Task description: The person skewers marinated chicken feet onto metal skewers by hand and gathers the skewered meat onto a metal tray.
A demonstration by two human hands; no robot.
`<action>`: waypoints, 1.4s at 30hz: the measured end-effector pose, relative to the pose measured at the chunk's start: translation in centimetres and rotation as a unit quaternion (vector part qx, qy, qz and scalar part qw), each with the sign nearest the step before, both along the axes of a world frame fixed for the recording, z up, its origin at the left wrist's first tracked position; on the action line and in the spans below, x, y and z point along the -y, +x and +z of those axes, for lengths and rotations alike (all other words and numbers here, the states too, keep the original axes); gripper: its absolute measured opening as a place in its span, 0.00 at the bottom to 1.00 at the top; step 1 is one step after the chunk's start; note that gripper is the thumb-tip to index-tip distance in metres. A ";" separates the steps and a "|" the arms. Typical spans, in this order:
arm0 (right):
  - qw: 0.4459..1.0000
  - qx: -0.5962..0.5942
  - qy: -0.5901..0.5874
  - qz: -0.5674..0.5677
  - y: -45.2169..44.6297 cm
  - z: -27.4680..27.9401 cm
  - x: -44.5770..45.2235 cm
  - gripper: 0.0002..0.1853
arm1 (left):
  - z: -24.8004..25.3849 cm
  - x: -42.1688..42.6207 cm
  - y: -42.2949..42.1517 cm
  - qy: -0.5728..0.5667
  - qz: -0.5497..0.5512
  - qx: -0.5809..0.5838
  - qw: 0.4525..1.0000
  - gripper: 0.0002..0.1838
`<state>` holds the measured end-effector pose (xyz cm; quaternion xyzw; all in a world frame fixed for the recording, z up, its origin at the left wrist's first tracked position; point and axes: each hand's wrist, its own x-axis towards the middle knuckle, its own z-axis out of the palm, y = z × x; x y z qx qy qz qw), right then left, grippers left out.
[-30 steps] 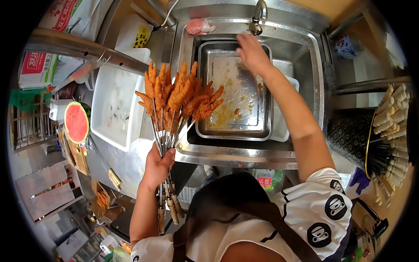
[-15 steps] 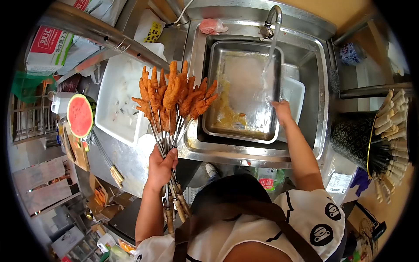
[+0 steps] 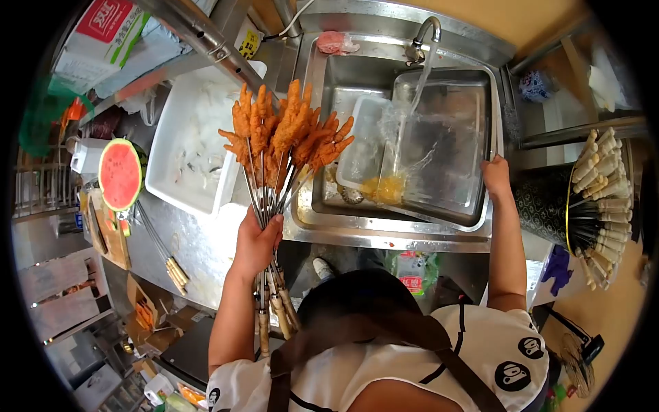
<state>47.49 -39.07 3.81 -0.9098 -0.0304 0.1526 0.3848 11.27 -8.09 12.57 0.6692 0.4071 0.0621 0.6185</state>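
Note:
My left hand (image 3: 259, 240) is closed around a bundle of metal skewers (image 3: 280, 302) with wooden handles. Orange-brown coated chicken feet (image 3: 292, 127) are stuck on the upper ends, held left of the sink. My right hand (image 3: 495, 177) grips the right rim of a stainless steel tray (image 3: 449, 147), which leans over the right part of the sink (image 3: 357, 232). Water runs from the faucet (image 3: 431, 29) onto the tray's left side. Yellowish liquid spills near its lower left corner, beside a translucent white tub (image 3: 357, 141) in the basin.
A white bin (image 3: 195, 137) holding cloudy liquid stands left of the sink. Farther left are a cut watermelon (image 3: 119, 175) and loose skewers (image 3: 175, 271). On the right, a black container (image 3: 544, 206) holds many wooden-handled skewers. A pink bag (image 3: 335, 42) lies on the sink's back ledge.
My right hand has moved right, drawing the tray across the sink and tipping it. Yellow liquid has run off its lower left corner, and the tub is now exposed on the left.

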 end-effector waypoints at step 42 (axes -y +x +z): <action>0.925 0.361 -0.055 0.108 -7.9 9.9 -1.5 0.24 | 1.6 0.5 -9.2 0.065 0.089 -0.019 0.994 0.08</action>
